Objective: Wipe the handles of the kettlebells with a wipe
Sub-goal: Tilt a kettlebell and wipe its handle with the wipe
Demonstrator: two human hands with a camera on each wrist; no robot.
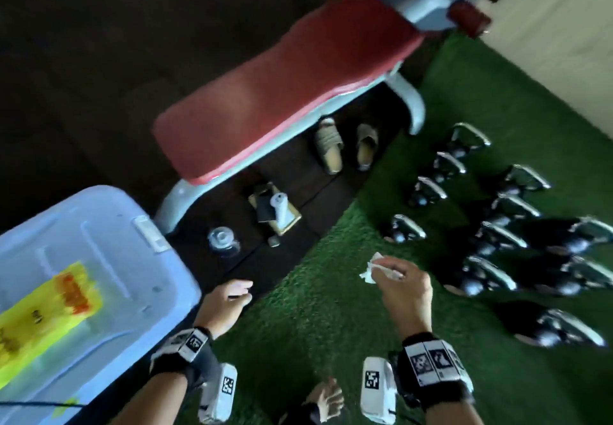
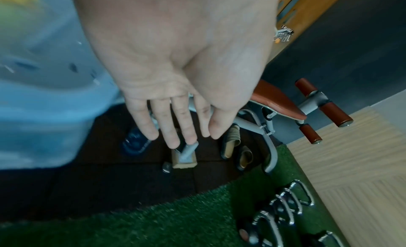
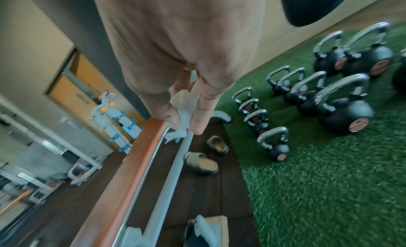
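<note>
Several black kettlebells (image 1: 504, 225) with chrome handles (image 3: 342, 87) stand in rows on the green turf at the right. My right hand (image 1: 398, 278) hovers above the turf, left of the nearest kettlebell (image 1: 403, 230), pinching a crumpled white wipe (image 1: 371, 267) between fingers and thumb; the right wrist view shows the wipe (image 3: 182, 115) hanging from those fingers. My left hand (image 1: 229, 298) hangs to the left with straight fingers (image 2: 173, 127) and holds nothing.
A red padded bench (image 1: 282, 83) on a grey frame crosses the dark floor behind. Under it lie two sandals (image 1: 345, 147), a small box with a white bottle (image 1: 277, 212) and a clear jar (image 1: 222, 239). A translucent bin (image 1: 76, 275) stands at left.
</note>
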